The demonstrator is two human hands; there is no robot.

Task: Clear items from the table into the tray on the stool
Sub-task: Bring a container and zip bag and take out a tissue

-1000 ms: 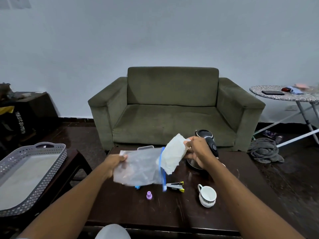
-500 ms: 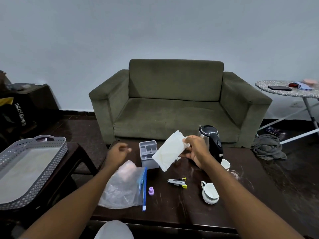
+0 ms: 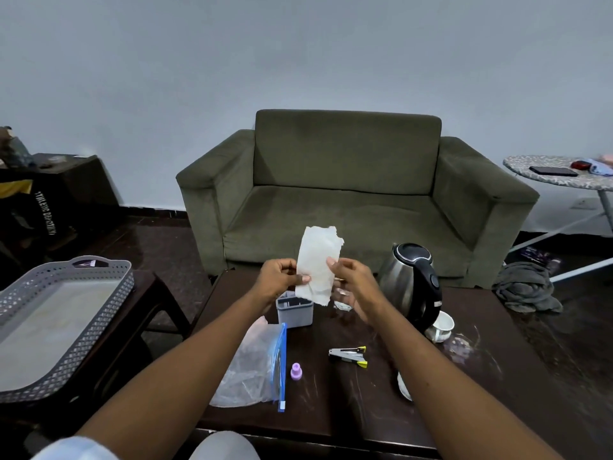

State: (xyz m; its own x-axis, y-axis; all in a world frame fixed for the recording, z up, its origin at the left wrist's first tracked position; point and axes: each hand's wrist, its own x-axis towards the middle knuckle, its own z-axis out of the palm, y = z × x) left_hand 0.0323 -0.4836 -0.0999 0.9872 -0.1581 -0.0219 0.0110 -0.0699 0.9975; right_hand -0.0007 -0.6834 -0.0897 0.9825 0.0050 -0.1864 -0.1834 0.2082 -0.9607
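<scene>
Nearby, kettle point(image 3: 409, 280), organizer point(image 3: 294, 312), stapler point(image 3: 348, 355) crowd the table point(image 3: 365, 410).

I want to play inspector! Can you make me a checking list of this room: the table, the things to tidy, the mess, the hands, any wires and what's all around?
Surface: dark table, smudged and scratched.
Job's things: grey tray on the stool at the left, nothing seen in it; plastic bag, purple cap, stapler, grey box, kettle and cup all on the table.
Clutter: grey cloth on the floor.
Grippers: left hand and right hand together hold a paper towel upright above the table.
Cables: nothing seen.
Surroundings: green sofa behind the table; ironing board at the right.
</scene>
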